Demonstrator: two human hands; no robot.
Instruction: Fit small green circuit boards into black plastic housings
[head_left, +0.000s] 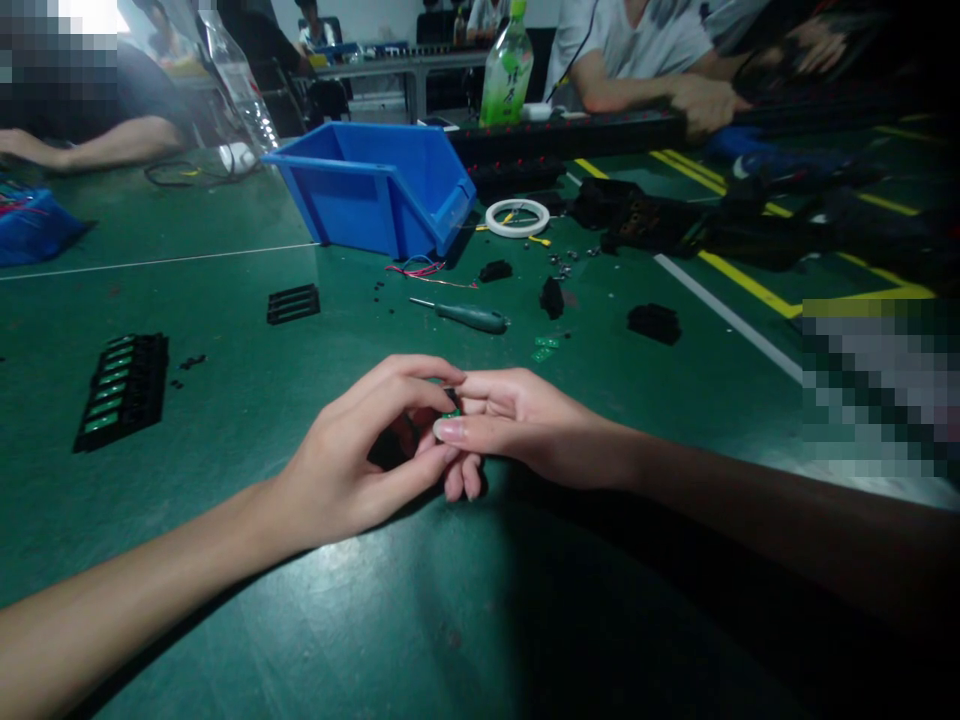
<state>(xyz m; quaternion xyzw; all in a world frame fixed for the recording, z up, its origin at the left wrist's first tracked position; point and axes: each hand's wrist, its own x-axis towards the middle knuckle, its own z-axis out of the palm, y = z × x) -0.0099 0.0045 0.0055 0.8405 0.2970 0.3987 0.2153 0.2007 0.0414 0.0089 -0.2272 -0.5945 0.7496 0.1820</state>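
Over the green table (337, 610) my left hand (375, 440) and my right hand (525, 420) meet, fingers closed together around a small green circuit board (451, 411) with a black part on it. Most of that board is hidden by my fingers and thumbs. Beyond the hands lies a screwdriver (472, 318) with a dark green handle, its tip pointing left. Small green boards (545, 348) rest just past my right hand. Off to the left is a black holder (124, 390) with several green boards in a row.
A blue bin (360, 205) stands at the back beside a roll of white tape (517, 218). Thin wires (427, 270) lie in front of it. Also around are a black slotted frame (293, 304), black pieces (654, 323), a green bottle (508, 70) and a co-worker's hand (705, 105).
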